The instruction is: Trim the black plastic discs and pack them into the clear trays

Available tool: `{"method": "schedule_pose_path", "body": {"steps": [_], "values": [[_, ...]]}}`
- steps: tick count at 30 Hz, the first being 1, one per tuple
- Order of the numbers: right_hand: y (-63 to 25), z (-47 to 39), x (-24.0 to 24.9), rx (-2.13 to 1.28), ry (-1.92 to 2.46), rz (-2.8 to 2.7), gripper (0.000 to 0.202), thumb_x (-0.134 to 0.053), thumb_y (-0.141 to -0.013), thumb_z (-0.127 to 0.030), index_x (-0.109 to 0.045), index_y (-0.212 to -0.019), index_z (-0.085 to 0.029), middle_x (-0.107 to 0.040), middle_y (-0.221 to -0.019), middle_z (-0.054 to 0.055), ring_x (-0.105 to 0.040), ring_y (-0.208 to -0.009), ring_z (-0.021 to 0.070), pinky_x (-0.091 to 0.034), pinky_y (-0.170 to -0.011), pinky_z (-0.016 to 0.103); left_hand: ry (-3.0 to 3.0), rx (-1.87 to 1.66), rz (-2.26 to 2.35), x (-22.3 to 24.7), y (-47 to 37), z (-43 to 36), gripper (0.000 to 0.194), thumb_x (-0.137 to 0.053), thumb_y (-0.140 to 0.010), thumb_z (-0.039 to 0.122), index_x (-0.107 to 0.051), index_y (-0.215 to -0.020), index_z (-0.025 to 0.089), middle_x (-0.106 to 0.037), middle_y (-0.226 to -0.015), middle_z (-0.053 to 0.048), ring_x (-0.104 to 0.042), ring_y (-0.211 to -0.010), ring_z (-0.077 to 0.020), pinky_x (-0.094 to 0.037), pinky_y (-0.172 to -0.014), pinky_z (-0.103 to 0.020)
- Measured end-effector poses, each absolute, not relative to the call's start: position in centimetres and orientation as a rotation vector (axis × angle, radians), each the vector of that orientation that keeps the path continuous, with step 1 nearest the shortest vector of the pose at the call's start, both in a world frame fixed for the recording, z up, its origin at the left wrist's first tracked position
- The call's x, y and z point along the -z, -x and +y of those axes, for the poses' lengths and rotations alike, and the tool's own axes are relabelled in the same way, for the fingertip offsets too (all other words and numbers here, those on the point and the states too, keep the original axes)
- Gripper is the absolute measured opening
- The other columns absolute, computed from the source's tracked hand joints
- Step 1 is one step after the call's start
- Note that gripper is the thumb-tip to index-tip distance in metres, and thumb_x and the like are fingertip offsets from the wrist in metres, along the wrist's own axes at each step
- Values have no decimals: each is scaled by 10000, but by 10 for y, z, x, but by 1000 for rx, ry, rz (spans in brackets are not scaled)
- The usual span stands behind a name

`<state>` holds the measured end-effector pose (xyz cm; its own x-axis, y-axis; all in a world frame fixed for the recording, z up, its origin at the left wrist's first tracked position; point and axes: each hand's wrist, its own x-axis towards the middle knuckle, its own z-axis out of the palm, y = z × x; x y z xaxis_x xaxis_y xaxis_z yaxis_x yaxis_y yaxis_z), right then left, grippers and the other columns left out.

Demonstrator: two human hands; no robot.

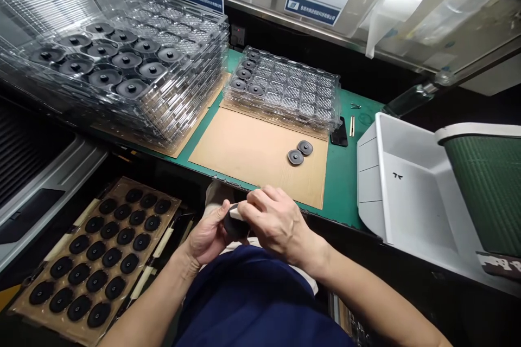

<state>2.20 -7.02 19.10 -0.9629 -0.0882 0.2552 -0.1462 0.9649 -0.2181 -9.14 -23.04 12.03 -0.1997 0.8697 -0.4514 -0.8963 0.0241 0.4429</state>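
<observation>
My left hand (pixel 208 236) and my right hand (pixel 274 222) meet just below the table's front edge, over my lap. Together they grip a small black round part (pixel 235 225) with a pale piece on top; most of it is hidden by my fingers. Two more black discs (pixel 300 152) lie side by side on the brown cardboard sheet (pixel 244 152) ahead. A clear blister tray (pixel 285 89) with a few discs in its left pockets sits behind the cardboard.
A tall stack of clear trays (pixel 130 65) with black discs stands at the left. A brown board of black discs (pixel 95 257) lies low on my left. A white bin (pixel 411 190) and a green conveyor (pixel 488 184) are at the right.
</observation>
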Motion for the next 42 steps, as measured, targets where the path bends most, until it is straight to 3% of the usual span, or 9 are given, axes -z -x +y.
{"method": "schedule_pose_path", "body": {"steps": [3,6,9,16,20,23,26,33,42], "values": [[-20,-73,-192,-329,-256,-2849,133,-515,-1072,-224,-640,-1104,-189,-628,-1002,77,-490,-868,247,-364,-747,395,86,-1614,707,-119,87,-230,415,-759,-915,518,-825,-1044,129,-806,-952,-114,-749,-786,-217,-647,-715,-333],[-22,-80,-186,-435,50,-2794,216,-437,-1087,-235,-604,-961,-184,-582,-872,63,-464,-784,234,-364,-719,393,91,-1846,716,-121,88,-231,422,-842,-871,403,-774,-1247,224,-800,-1171,-77,-753,-1015,-204,-613,-930,-314],[-26,-84,-180,-576,218,-2782,243,-429,-1072,-242,-549,-866,-198,-526,-798,35,-440,-723,214,-354,-687,381,54,-1955,788,-123,93,-233,483,-884,-835,341,-758,-1294,261,-788,-1242,-70,-723,-1156,-201,-567,-1026,-285],[-19,-75,-191,-280,-104,-2910,132,-531,-1026,-201,-646,-1086,-175,-620,-978,79,-490,-862,254,-401,-857,431,-14,-1665,788,-117,91,-235,413,-737,-932,510,-815,-1165,179,-791,-1039,-108,-725,-822,-215,-666,-674,-352],[-13,-74,-193,-288,-350,-2829,169,-491,-1056,-175,-642,-1123,-212,-650,-1003,59,-525,-929,241,-376,-1058,469,58,-1663,683,-110,86,-237,348,-761,-925,477,-821,-1105,185,-792,-1008,-88,-742,-825,-191,-650,-760,-318],[-15,-81,-187,-437,-4,-2792,185,-460,-1069,-215,-607,-960,-193,-608,-864,56,-501,-796,221,-435,-835,391,64,-1848,690,-112,89,-239,467,-870,-843,378,-762,-1283,262,-790,-1190,-68,-738,-1074,-207,-591,-993,-321],[-18,-89,-182,-748,212,-2744,230,-456,-1049,-241,-515,-828,-216,-526,-751,15,-453,-679,189,-373,-659,349,-8,-1978,794,-119,95,-241,563,-930,-764,236,-755,-1294,311,-765,-1302,-47,-681,-1250,-209,-524,-1089,-282],[-17,-90,-183,-491,216,-2805,222,-446,-1049,-224,-539,-849,-201,-541,-813,49,-444,-755,220,-335,-717,383,-37,-1966,911,-123,98,-243,523,-950,-740,271,-792,-1238,294,-791,-1203,-47,-721,-1152,-186,-549,-1023,-229],[-16,-84,-187,-473,154,-2854,196,-465,-1031,-215,-533,-847,-202,-530,-809,38,-436,-753,214,-339,-728,376,-13,-1938,906,-125,99,-245,505,-931,-768,291,-791,-1253,273,-787,-1255,-63,-728,-1158,-187,-565,-1014,-217]]}}
